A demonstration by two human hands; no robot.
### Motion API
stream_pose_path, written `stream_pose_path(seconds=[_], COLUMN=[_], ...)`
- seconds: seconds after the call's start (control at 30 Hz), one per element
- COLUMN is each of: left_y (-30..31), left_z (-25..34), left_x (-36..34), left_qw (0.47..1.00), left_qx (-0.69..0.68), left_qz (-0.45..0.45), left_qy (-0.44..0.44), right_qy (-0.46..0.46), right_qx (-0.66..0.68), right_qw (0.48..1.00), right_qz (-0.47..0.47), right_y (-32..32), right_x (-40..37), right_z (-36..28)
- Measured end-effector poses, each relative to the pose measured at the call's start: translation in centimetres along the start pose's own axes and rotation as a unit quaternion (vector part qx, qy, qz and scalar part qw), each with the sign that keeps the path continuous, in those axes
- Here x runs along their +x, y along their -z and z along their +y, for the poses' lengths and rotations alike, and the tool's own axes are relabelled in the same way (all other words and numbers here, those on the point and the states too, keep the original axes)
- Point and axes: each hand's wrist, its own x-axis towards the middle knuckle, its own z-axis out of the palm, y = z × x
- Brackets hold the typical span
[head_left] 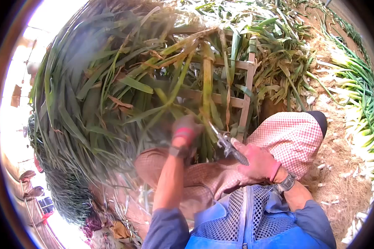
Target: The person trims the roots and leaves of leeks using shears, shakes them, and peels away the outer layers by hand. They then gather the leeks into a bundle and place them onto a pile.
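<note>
My left hand (186, 132), in a grey glove with a red band, grips a bunch of long green leek stalks (205, 89) in front of my knees. My right hand (257, 162), in a red glove, is closed around the handle of a small knife (225, 143) whose blade points up toward the stalks just right of the left hand. A large heap of green leaves (99, 91) hangs over to the left of both hands. My checked trouser knee (293, 135) sits to the right.
A wooden slatted crate (247, 89) stands behind the stalks. Trimmed leeks with white stems (361, 112) lie in a row along the right. Dry leaf scraps cover the dirt ground (340, 178). Cut leaves (286, 54) pile up behind the crate.
</note>
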Motion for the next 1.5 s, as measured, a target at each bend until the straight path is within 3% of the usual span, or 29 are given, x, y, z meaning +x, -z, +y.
stream_pose_path(seconds=[0.1,0.17,0.2,0.23,0.3,0.33,0.5,0.7,0.8,0.97,1.1,1.27,1.5], left_y=[-0.5,-1.1,-1.0,-1.2,-1.6,-2.0,-2.5,-3.6,-3.9,-3.3,-3.4,-1.9,-1.7], left_z=[0.5,-0.1,-1.1,-1.1,-0.8,-0.8,-0.4,0.0,0.6,1.4,1.2,1.9,2.6], left_x=[-1.0,-1.2,-0.5,-0.5,-0.5,-0.5,-0.4,0.5,1.0,2.2,3.0,3.4,3.2], left_qw=[0.998,0.998,0.998,0.998,0.999,0.999,0.999,0.986,0.963,0.973,0.969,0.988,0.991], left_qx=[0.057,0.051,0.048,0.046,0.042,0.043,0.05,-0.007,0.054,0.119,0.129,0.127,0.097], left_qz=[-0.03,-0.012,-0.019,-0.018,-0.014,-0.004,0.009,0.158,0.245,0.179,0.191,0.079,0.081], left_qy=[0.028,0.021,0.023,0.029,0.032,0.024,0.017,-0.045,-0.1,-0.079,-0.088,-0.049,-0.032], right_qy=[-0.04,-0.046,-0.042,-0.041,0.006,-0.036,-0.059,-0.054,-0.049,-0.063,-0.055,-0.086,-0.071], right_qx=[-0.003,-0.047,-0.018,-0.018,-0.056,-0.069,-0.078,-0.103,-0.127,-0.139,-0.13,-0.12,-0.12], right_qw=[0.999,0.996,0.999,0.999,0.998,0.997,0.993,0.99,0.984,0.979,0.981,0.972,0.98], right_qz=[-0.024,0.053,-0.016,-0.016,0.013,0.012,0.073,0.075,0.118,0.132,0.133,0.181,0.143], right_y=[-0.3,-0.3,0.3,-0.3,-1.6,-0.7,-0.3,1.2,3.1,7.3,10.3,11.9,7.6], right_x=[0.1,0.4,1.0,1.0,1.1,1.3,4.0,6.2,9.3,14.5,18.2,21.9,14.3], right_z=[-0.3,-0.7,-1.4,-1.2,-0.6,-1.7,-1.0,-1.7,-0.6,-1.8,-3.0,-3.0,-2.2])
